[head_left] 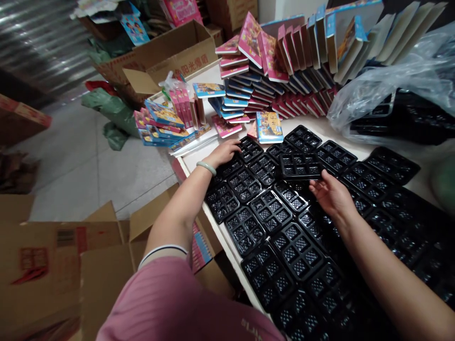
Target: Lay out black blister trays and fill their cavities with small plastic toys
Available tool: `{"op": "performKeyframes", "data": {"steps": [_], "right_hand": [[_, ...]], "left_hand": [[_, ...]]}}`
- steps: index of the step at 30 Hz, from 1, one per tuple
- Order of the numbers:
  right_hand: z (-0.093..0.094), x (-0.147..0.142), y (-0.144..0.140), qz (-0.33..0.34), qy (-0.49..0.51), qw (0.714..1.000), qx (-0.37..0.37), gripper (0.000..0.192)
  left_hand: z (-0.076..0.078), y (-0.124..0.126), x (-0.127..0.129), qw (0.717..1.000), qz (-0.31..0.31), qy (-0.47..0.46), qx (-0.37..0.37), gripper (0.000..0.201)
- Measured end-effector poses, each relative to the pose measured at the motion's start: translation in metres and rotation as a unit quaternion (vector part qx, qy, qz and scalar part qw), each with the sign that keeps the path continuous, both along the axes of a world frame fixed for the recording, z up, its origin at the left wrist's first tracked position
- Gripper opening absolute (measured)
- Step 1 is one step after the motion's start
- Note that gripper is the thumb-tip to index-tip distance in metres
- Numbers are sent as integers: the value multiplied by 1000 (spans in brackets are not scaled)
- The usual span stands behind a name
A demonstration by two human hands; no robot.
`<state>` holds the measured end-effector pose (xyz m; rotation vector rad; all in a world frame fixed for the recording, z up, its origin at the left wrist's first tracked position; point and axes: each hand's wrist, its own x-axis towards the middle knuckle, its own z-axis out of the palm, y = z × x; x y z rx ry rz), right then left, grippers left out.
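Black tray (300, 166) pinched in the right hand (331, 192) partly hides trays (291, 195) beneath; whether the left hand (224, 154) grips, I cannot tell.

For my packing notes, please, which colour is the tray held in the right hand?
The tray is black, best seen in the head view.

I see the left hand (226, 152) stretched palm-down beyond the pink sleeve (156, 286); right of that sleeve, the right hand (333, 193) pinches.

Corrugated wall (35, 42), grey floor (83, 175)
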<state>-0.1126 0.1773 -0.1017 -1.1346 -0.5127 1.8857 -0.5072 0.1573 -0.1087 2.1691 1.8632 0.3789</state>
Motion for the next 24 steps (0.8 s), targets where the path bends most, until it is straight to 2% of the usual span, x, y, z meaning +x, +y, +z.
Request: {"op": "performKeyframes", "data": {"steps": [7, 14, 16, 20, 22, 24], "right_hand": [[0, -1, -2, 3, -1, 1000, 4, 28], [15, -4, -9, 11, 18, 1000, -5, 20], [20, 0, -8, 14, 28, 1000, -5, 20], [30, 16, -17, 7, 47, 999, 6, 24], [33, 25, -27, -2, 58, 998, 7, 23], [35, 34, -40, -8, 65, 998, 2, 24]], "left_hand": [[3, 1, 9, 1000, -4, 0, -5, 37], [10, 5, 11, 1000, 17, -23, -3, 34], [15, 8, 9, 999, 32, -21, 27, 31], [36, 8, 24, 995, 32, -8, 95, 25], [52, 6, 47, 993, 20, -18, 112, 21], [68, 3, 81, 991, -5, -59, 119, 18]]}}
